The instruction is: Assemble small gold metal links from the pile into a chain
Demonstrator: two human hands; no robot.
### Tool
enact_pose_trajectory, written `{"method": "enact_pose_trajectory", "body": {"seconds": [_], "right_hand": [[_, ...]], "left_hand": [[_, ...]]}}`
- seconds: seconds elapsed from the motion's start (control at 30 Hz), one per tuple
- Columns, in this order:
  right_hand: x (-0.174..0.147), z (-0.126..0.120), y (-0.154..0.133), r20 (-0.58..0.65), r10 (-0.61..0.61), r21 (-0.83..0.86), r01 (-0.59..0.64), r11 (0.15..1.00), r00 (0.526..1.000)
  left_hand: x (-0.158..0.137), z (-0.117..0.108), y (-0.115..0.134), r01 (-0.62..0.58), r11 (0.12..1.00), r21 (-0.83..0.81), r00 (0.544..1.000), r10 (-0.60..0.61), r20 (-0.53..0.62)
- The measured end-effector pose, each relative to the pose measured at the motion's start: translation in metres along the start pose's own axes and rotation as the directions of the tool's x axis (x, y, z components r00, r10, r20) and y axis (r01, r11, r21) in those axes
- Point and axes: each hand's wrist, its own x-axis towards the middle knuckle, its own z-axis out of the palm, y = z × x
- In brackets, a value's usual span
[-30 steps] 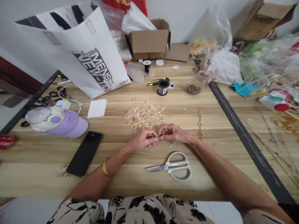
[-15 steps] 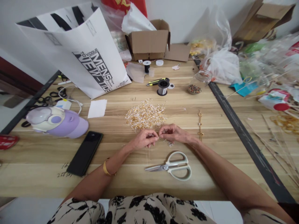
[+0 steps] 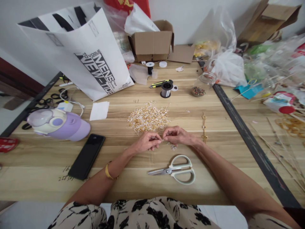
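My left hand (image 3: 149, 142) and my right hand (image 3: 175, 135) meet fingertip to fingertip in front of a pile of gold and silver beaded pieces (image 3: 149, 117). Both are closed in a pinch. A tiny pale piece shows between the fingertips, too small to name. Thin, faint strands hang below my left hand. Under my right hand lies a small silvery cluster (image 3: 173, 147). Scissors with pale handles (image 3: 182, 169) rest nearer to me, blades pointing left. A gold chain-like piece (image 3: 204, 128) lies just beyond my right wrist.
A black phone (image 3: 87, 156) and a purple bottle (image 3: 69, 125) are on the left, before a tall white bag (image 3: 78, 57). Behind the pile stand a wire spool (image 3: 166, 89), a utility knife (image 3: 159, 84), a glass jar (image 3: 203, 83) and a cardboard box (image 3: 152, 43). Plastic bags (image 3: 226, 68) crowd the right.
My right fingertips have shifted very slightly, and a tiny pale piece now shows more clearly between the two hands. Everything else on the table is unchanged.
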Motion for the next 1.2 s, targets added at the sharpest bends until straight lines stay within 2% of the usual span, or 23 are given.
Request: {"method": "enact_pose_trajectory", "body": {"seconds": [0.8, 1.2], "right_hand": [[0.0011, 0.0, 0.0006, 0.011, -0.026, 0.011, 0.026, 1.0, 1.0], [0.0017, 0.0019, 0.0006, 0.008, 0.009, 0.015, -0.009, 1.0, 1.0]], "left_hand": [[-0.0013, 0.0009, 0.0041, 0.007, 1.0, -0.022, 1.0, -0.007, -0.01], [-0.0009, 0.0006, 0.002, -0.007, 1.0, -0.026, 1.0, 0.007, -0.005]]}}
